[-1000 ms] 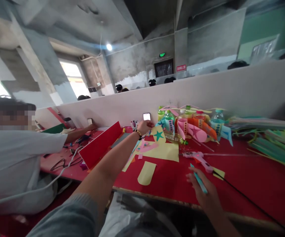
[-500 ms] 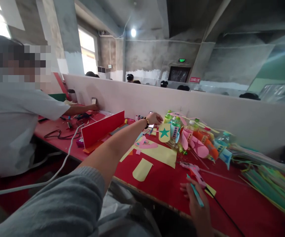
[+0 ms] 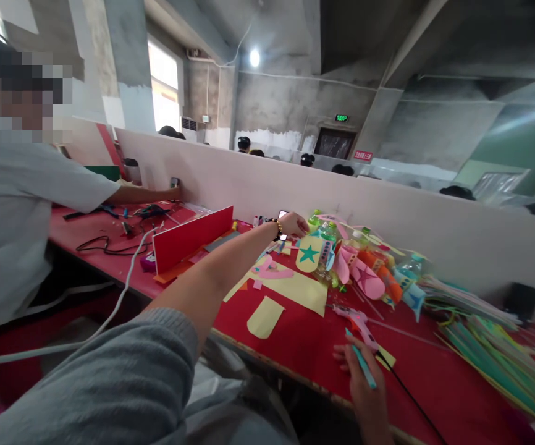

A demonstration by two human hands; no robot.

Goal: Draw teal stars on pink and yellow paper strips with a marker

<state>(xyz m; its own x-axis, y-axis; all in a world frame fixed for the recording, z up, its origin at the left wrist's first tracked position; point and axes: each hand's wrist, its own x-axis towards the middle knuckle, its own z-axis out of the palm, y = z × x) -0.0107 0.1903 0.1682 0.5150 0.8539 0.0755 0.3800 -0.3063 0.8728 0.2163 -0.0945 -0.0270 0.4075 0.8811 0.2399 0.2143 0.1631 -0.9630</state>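
One star-marked yellow piece (image 3: 309, 253) stands at the front of a crowd of at least five bottles (image 3: 328, 233), just beyond one large yellow sheet (image 3: 307, 295). The left hand (image 3: 294, 224) has its fingers at the top edge of that piece; whether its grip is closed on it I cannot tell. One turquoise pen-like tool (image 3: 362, 364) is held in the right hand's grip (image 3: 364, 374). One plain yellow piece (image 3: 266, 317) lies flat on the red table (image 3: 299, 349), and one pink glue gun (image 3: 358, 320) lies beyond the right hand.

The star-marked yellow piece has its long axis close to upright, rounded end down. The turquoise pen-like tool slants, its far end pointing away from the person and leftward.
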